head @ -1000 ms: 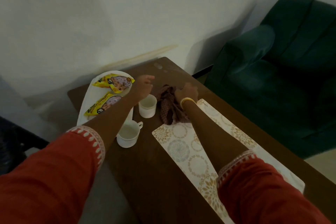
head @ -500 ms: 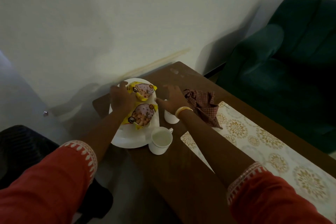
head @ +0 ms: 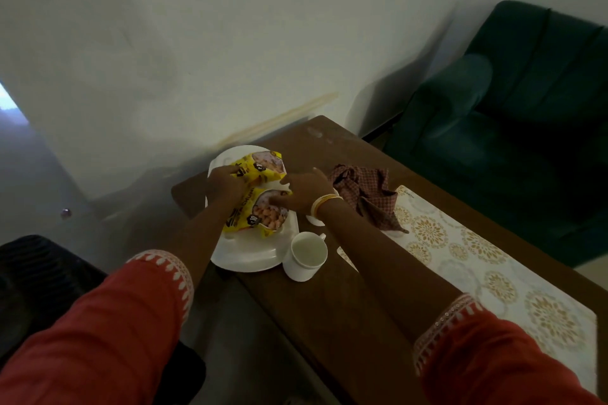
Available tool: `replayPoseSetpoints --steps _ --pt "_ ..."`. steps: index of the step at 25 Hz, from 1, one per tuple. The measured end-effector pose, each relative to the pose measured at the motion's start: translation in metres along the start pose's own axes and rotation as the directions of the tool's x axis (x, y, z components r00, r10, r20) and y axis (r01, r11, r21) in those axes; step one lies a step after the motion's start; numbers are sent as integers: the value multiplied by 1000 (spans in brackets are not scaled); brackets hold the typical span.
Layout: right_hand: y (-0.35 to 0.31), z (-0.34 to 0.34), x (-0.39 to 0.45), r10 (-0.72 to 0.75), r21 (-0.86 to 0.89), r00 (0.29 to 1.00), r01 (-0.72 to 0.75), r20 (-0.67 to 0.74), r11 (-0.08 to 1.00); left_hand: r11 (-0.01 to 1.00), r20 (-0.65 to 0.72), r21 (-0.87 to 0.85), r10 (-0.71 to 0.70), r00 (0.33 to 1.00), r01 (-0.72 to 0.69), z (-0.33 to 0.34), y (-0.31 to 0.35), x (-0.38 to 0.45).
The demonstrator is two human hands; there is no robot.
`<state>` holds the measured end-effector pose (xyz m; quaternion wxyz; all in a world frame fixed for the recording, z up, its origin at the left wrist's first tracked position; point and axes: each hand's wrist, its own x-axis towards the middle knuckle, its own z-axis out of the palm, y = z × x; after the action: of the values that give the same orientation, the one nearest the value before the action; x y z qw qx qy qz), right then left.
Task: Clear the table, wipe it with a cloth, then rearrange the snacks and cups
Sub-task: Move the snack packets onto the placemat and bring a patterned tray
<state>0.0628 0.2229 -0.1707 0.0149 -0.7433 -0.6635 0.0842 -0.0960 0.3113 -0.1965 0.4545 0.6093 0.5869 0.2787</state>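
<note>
White plastic is what my left hand point(head: 227, 181) works over: the tray point(head: 246, 256) sits at the table's point(head: 332, 316) left edge, about 11 o'clock from where I stand, with part of it hanging past the wood. My left fingers are curled onto the far snack packet point(head: 263, 166), yellow with a window of pale snacks, pinching its left end. At 6 o'clock from that packet lies the near snack packet point(head: 260, 215), also on the tray, partly under my left forearm. My right hand point(head: 304, 191) reaches across from 3 o'clock, fingers spread and loose, the thumb touching the near packet's top edge; whether it truly grips anything I cannot tell. At 4 o'clock from the tray, just beside its rim, stands a white cup point(head: 307, 256), upright with its handle toward 1 o'clock. A second cup point(head: 315, 220) is mostly hidden beneath my right wrist. Further right, at 2 o'clock from the near cup, the checked cloth point(head: 365, 194) lies crumpled on the wood, its tail overlapping the patterned runner point(head: 477, 270). A green armchair point(head: 513, 128) sits well apart at 2 o'clock
</note>
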Motion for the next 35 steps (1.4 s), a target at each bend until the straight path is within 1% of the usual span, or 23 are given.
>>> replayPoseSetpoints --steps 2,3,4,5,6,7,8,9,10,12,14,16,19,21,23,25,26,29,31,32,33,34,35 --pt "-11 3 -3 -23 -172 999 27 27 985 995 -69 -96 -9 998 2 -2 2 0" --pt "-16 3 -3 -37 -194 999 38 12 980 994 -116 -108 -3 993 -9 -3 5 -3" --pt "-20 2 -3 -41 -140 999 37 -25 989 994 -146 -104 20 989 -36 -4 8 -5" --pt "-24 1 -2 -27 3 997 27 -66 1000 993 -176 -101 44 983 -63 -6 13 -9" --pt "-26 0 -2 5 182 994 15 -110 983 987 -210 -116 88 974 -114 -7 20 -13" --pt "-25 -1 -3 52 342 985 7 -163 940 976 -211 -165 106 972 -143 -7 24 -15" --pt "-23 -4 -4 112 462 968 5 -225 887 964 -191 -216 115 975 -156 -7 31 -16" --pt "-20 -8 -6 187 557 941 2 -283 831 953 -155 -261 114 981 -152 -5 34 -14" --pt "-13 -12 -9 270 643 909 -3 -318 766 954 -127 -251 139 982 -167 -2 37 -10" --pt "9 -24 -20 410 788 856 -4 -316 616 944 -86 -233 218 972 -232 14 44 -1" --pt "40 -37 -35 492 829 799 14 -346 559 922 -41 -252 292 956 -292 34 64 -8" --pt "77 -46 -58 586 850 712 29 -387 526 904 25 -291 334 942 -312 57 96 -36" --pt "140 -48 -109 747 871 509 9 -427 491 892 98 -239 414 905 -382 113 128 -70" --pt "178 -40 -148 834 895 396 -65 -383 442 880 158 -239 452 878 -410 151 134 -93" --pt "212 -27 -193 907 924 283 -132 -311 358 869 242 -191 493 836 -457 188 131 -118" --pt "240 -11 -234 949 940 170 -171 -267 295 834 338 -153 548 765 -530 223 123 -143" --pt "251 -3 -252 960 943 124 -192 -250 270 817 379 -173 571 728 -551 238 120 -156" --pt "275 14 -292 976 951 7 -225 -218 214 816 452 -184 565 690 -548 278 114 -190" --pt "284 20 -307 976 960 -78 -215 -203 183 807 472 -183 573 670 -562 297 112 -205" --pt "289 21 -315 974 966 -123 -196 -193 166 797 491 -195 583 647 -571 308 110 -213" --pt "295 22 -323 974 972 -148 -185 -172 143 799 533 -205 576 620 -565 317 109 -219" --pt "303 24 -331 976 975 -154 -184 -154 124 799 568 -214 570 594 -562 326 106 -224" --pt "311 27 -340 983 974 -130 -206 -126 97 805 622 -198 544 562 -560 331 103 -227"
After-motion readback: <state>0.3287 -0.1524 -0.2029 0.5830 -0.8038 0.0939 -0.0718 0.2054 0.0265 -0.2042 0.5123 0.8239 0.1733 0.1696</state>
